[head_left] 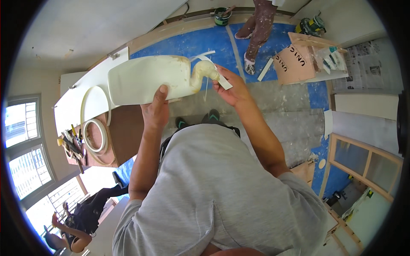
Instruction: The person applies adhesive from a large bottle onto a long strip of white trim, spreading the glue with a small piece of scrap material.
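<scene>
A pale, oblong, hollow-looking plastic tank (141, 81) with stained edges is held out in front of me, lying roughly level. From its right end comes a curved, yellowish-white pipe (205, 70). My left hand (156, 110) grips the tank's near edge, thumb on top and the other fingers hidden underneath. At the pipe's free end, my right hand (232, 87) pinches a flat white strip (224, 82) against or close beside the pipe; whether the fingers also touch the pipe I cannot tell. A thin pale strand hangs below the pipe.
Left, a brown cabinet (126, 132) bears a coil of white banding (95, 136) and several hand tools (74, 147). Another person's paint-spattered legs (261, 34) stand ahead, near a bucket (222, 17) and a cardboard box (294, 64). A second person (85, 217) is at lower left. Glazed frame (363, 158) right.
</scene>
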A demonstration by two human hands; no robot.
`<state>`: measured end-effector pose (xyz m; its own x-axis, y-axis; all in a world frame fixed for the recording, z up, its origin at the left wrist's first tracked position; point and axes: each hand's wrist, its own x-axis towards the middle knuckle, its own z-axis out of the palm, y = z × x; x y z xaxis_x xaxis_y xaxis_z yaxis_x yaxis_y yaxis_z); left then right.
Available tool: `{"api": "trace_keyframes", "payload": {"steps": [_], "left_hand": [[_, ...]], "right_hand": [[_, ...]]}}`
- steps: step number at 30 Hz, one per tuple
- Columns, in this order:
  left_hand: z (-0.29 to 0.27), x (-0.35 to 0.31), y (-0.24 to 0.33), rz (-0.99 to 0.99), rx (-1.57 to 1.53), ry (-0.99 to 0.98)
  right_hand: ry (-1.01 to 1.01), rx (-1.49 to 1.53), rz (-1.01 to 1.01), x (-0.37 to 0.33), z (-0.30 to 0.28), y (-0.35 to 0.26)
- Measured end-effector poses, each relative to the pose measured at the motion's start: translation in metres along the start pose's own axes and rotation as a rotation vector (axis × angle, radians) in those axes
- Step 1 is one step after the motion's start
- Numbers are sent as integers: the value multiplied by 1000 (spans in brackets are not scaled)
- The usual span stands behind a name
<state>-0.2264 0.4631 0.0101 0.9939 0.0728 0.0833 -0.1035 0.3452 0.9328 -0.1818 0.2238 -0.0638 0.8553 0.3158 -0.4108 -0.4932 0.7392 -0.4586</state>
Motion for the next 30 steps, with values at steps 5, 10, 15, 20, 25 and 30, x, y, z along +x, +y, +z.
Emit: {"api": "trace_keyframes", "payload": {"steps": [5,10,15,20,25,30], "left_hand": [[5,16,10,202,182,-79],[-1,32,36,252,463,-105],[-14,33,47,399,603,-139],[-25,40,52,333,383,-149],[-33,41,52,227,159,-196],[-24,44,67,76,-207,-172]], "right_hand": [[-27,112,-105,6,26,1],[-22,154,-171,14,48,10],[141,8,-315,11,76,18],[-61,155,-293,15,77,16],[-49,220,-260,19,86,18],[-123,192,-362,15,87,18]]}}
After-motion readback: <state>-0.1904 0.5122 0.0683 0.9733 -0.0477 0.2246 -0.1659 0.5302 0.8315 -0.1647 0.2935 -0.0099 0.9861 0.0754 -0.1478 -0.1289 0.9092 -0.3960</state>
